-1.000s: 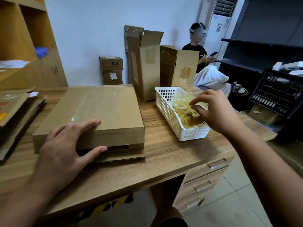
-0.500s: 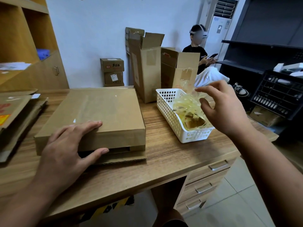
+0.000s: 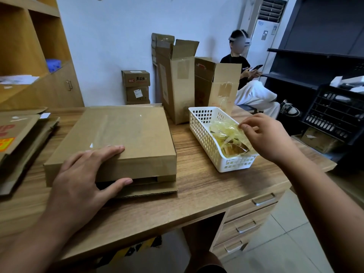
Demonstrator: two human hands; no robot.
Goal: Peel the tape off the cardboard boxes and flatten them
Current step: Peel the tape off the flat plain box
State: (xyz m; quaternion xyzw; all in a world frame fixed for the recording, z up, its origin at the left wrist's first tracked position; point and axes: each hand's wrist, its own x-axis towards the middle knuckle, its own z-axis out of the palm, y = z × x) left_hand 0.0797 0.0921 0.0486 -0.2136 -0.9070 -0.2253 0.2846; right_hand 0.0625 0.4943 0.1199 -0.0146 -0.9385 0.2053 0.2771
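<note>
Cardboard box, shallow and broad, lies flat on the wooden desk in front of the person, a strip of clear tape running along its top and its near end flap loose, showing a dark gap. Left hand rests on the box's near left corner: its fingers are straight and slightly spread, flat on the top face, while the thumb reaches across the front side over the gap. Right hand hangs over a white slotted basket just to the right of the box; its fingers are curled, and thumb and fingertips pinch the upper edge of a crumpled wad of peeled tape lying in the basket. Behind the basket stand two open boxes, a tall one and a shorter one, both upright with tape patches on their sides. Flattened cardboard is stacked at the desk's left edge. Two small boxes are stacked by the wall, and a seated person holds a phone beyond the desk.
</note>
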